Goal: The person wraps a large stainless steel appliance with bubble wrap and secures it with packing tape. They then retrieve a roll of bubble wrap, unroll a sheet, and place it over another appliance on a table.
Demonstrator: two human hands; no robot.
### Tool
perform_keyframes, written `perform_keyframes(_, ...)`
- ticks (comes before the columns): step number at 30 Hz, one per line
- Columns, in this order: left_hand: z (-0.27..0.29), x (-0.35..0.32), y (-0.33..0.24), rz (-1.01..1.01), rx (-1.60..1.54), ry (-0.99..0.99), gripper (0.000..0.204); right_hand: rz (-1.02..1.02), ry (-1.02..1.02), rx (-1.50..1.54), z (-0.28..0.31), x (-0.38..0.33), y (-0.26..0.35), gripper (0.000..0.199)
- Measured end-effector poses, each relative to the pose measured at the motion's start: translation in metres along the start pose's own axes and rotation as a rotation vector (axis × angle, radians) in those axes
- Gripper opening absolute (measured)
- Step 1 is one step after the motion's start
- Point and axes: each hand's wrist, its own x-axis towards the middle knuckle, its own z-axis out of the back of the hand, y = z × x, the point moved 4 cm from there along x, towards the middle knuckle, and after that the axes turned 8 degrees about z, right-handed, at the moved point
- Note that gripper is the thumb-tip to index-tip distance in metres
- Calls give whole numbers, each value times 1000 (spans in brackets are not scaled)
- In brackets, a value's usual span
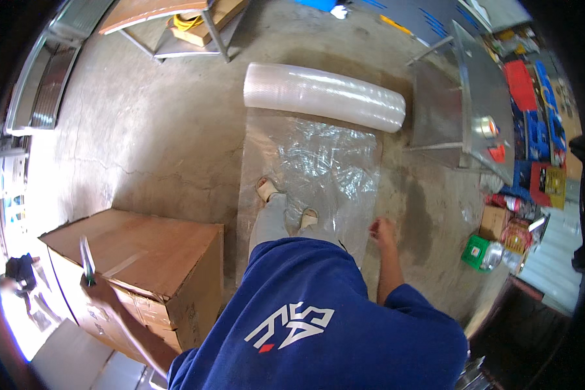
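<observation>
My left hand (96, 289) is raised beside a large brown cardboard box (153, 250) and grips a box cutter (86, 259) with its blade pointing up. My right hand (382, 229) hangs at the right edge of a clear bubble wrap sheet (318, 169) spread on the concrete floor, fingers loosely curled, holding nothing that I can see. My feet stand on the near part of the sheet. The sheet runs from a thick bubble wrap roll (324, 95) lying across its far end.
A metal table (484, 97) with a tape roll (488, 127) stands to the right. Coloured crates and small boxes (533, 149) crowd the right wall. A metal-framed bench (175, 19) with wood stands at the far left. Another person (16, 276) is at the left edge.
</observation>
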Motion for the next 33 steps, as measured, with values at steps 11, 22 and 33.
perform_keyframes(11, -366, -434, -315, 770, -1258, 1064, 23, 190, 725, 200, -360, 39, 126, 59)
perform_keyframes(22, -632, -556, -308, 574, -667, 1113, 38, 552, 1001, -316, -519, 297, 114, 23)
perform_keyframes(33, -952, -558, -291, -508, -30, 646, 86, 1283, 657, -888, -614, 504, 108, 44)
